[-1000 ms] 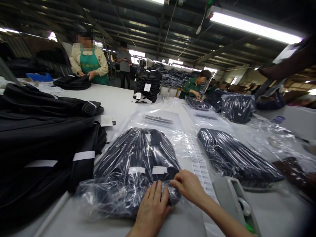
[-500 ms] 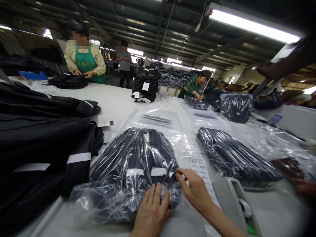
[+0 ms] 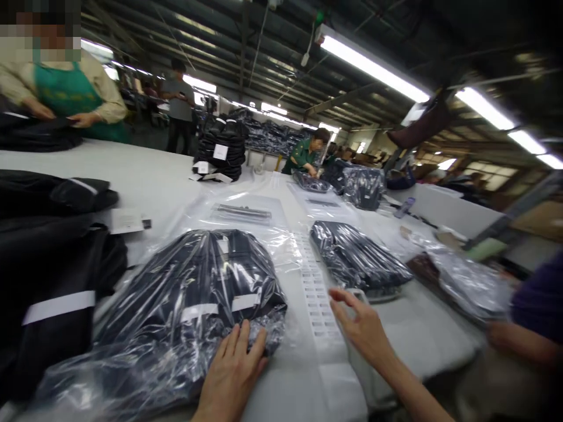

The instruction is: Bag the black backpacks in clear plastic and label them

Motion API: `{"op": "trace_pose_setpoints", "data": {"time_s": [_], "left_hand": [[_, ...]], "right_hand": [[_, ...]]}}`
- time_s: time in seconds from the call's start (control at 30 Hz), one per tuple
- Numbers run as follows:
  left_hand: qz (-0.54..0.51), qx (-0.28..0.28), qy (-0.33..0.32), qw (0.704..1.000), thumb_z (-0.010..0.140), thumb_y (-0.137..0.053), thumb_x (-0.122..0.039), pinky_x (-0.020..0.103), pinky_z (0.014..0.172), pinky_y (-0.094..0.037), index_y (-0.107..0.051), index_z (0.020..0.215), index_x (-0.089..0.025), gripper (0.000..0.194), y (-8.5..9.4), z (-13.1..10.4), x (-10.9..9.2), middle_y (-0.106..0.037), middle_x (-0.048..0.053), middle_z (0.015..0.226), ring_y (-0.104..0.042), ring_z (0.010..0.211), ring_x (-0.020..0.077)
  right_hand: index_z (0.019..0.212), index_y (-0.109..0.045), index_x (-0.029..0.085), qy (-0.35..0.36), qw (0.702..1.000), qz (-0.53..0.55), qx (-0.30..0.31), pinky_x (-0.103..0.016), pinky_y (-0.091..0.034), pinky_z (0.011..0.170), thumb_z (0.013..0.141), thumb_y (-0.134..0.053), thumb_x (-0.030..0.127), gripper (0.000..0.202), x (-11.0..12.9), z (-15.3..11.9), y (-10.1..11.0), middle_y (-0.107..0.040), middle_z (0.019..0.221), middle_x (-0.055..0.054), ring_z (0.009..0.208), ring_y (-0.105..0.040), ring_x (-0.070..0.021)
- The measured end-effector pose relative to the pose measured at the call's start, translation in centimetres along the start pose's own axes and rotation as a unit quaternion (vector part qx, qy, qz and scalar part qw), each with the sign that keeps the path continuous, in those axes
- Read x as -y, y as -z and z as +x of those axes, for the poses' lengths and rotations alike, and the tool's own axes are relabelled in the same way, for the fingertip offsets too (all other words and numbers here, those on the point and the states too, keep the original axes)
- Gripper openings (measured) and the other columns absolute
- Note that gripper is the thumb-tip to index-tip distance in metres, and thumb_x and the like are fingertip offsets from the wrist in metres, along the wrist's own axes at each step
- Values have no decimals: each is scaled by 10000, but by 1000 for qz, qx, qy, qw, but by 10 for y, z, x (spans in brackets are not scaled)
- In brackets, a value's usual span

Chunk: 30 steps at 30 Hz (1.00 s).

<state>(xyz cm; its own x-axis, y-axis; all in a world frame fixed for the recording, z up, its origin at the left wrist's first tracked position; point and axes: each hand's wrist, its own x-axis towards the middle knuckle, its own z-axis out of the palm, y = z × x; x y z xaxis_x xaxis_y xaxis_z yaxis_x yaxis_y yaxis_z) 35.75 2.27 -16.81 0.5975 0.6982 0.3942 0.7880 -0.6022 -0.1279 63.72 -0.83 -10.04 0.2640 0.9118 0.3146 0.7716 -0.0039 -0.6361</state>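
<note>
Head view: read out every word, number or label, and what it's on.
No text is legible.
Label strip: printed rows, too small.
White tags on the stacked bags: too small.
Green apron: lettering, too blurred.
White card: unreadable.
White bands on wrapped bag: none discernible.

Left fingers (image 3: 243, 339) rest on a plastic-wrapped bundle (image 3: 206, 275), right fingers (image 3: 346, 298) hang near labels (image 3: 315, 296).

It's a factory pkg. area w/ strip lights (image 3: 373, 68), bagged goods (image 3: 206, 278), aproned co-worker (image 3: 65, 94).

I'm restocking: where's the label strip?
In the head view, right of centre, the label strip lies between the right hand and the wrapped bundle the left hand touches.
</note>
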Motion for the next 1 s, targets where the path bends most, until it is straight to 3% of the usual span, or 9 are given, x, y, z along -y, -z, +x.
{"op": "trace_pose_setpoints", "data": {"time_s": [0.07,0.17,0.3,0.47,0.63,0.8,0.9,1.0], "left_hand": [[-1,-9,-13,1000,791,-609,-256,450,839,-496,-576,1202,-242,413,-4,0,3,-579,193,1209,-578,1065,344],[-3,-14,-30,999,821,-552,-271,455,844,-481,-574,1214,-245,394,-10,1,7,-562,203,1228,-569,1076,354],[7,-1,-33,999,842,-502,-300,447,864,-466,-560,1228,-282,391,-11,1,8,-554,168,1252,-561,1093,336],[29,25,-24,999,830,-527,-345,442,906,-437,-530,1258,-297,430,-11,1,7,-531,165,1281,-529,1137,336],[15,30,-24,999,832,-532,-344,428,904,-441,-534,1255,-299,425,-9,3,5,-541,165,1270,-537,1128,328],[9,37,-21,999,848,-516,-319,438,907,-432,-521,1270,-278,424,-7,2,5,-521,182,1285,-525,1139,335],[12,38,-22,999,852,-513,-329,437,911,-428,-520,1270,-283,421,-7,2,6,-517,180,1289,-524,1140,334],[18,39,-26,999,848,-518,-321,433,901,-435,-529,1261,-286,414,-6,2,6,-522,177,1284,-529,1134,335]], "right_hand": [[964,-652,170,-117,992,-18,-42,-343,-472,782,814,-480,431,347,-37,-19,43,-690,958,-87,853,-622,-235],[719,-679,156,-219,976,-16,-1,-312,-469,653,769,-494,492,388,-78,-57,77,-686,712,-58,686,-608,-224],[548,-639,139,-295,950,76,68,-264,-408,554,720,-525,553,462,-90,-84,71,-581,506,-14,564,-537,-171],[561,-668,119,-322,935,135,65,-247,-376,552,604,-632,533,418,-78,-80,61,-568,493,-13,527,-491,-133],[586,-689,124,-327,933,147,16,-268,-388,598,573,-637,535,415,-79,-85,68,-594,541,-23,563,-498,-146],[516,-660,147,-298,947,104,-54,-289,-404,684,593,-653,536,397,-78,-114,82,-604,688,-44,714,-537,-194],[563,-698,142,-303,944,126,-40,-311,-422,782,606,-662,548,409,-75,-134,82,-640,912,-94,872,-569,-245],[636,-714,138,-346,921,178,-19,-303,-445,729,594,-678,579,444,-73,-149,71,-670,855,-97,811,-595,-227]]}}
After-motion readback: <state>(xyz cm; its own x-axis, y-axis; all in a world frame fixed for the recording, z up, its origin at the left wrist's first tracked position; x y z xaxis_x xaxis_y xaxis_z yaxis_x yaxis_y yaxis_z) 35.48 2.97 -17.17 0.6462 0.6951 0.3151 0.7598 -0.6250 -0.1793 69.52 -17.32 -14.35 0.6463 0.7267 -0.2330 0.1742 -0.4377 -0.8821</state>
